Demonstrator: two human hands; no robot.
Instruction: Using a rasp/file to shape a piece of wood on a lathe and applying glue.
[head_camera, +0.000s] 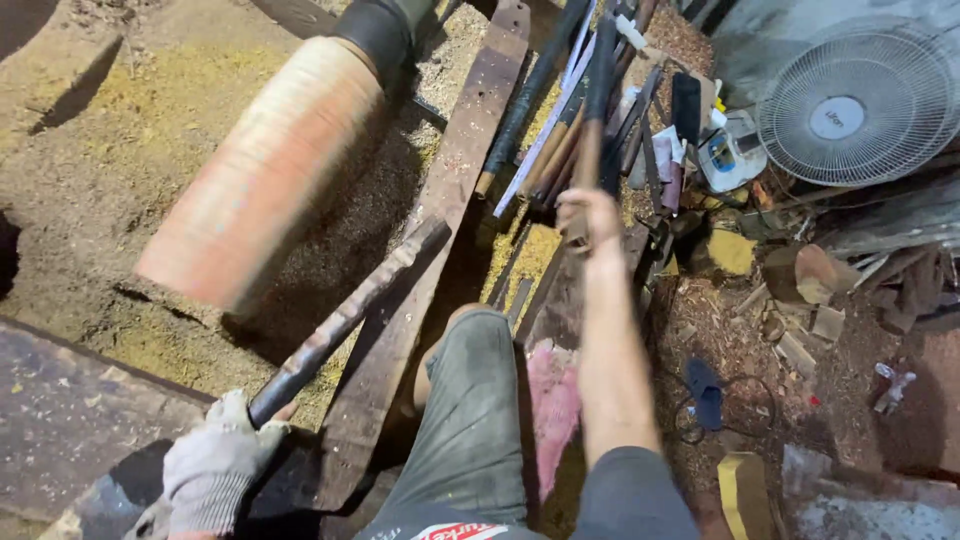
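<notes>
My left hand (212, 462), in a grey work glove, is shut on the lower end of a long dark metal tool (345, 320). Its far tip lies on a rusty steel bar (440, 190) beside a large reddish-brown wooden cylinder (265, 175) that looks blurred by spinning. My right hand (590, 218) is bare and stretched forward. Its fingers are closed around the handle of a long tool (597, 95) in a pile of several turning tools (560, 110) leaning ahead of me.
Sawdust (150, 110) covers the ground around the cylinder. A white fan (860, 100) stands at the upper right. Wood offcuts (800, 275) and scraps lie on the floor at the right. My knee in grey shorts (475, 400) is in the middle.
</notes>
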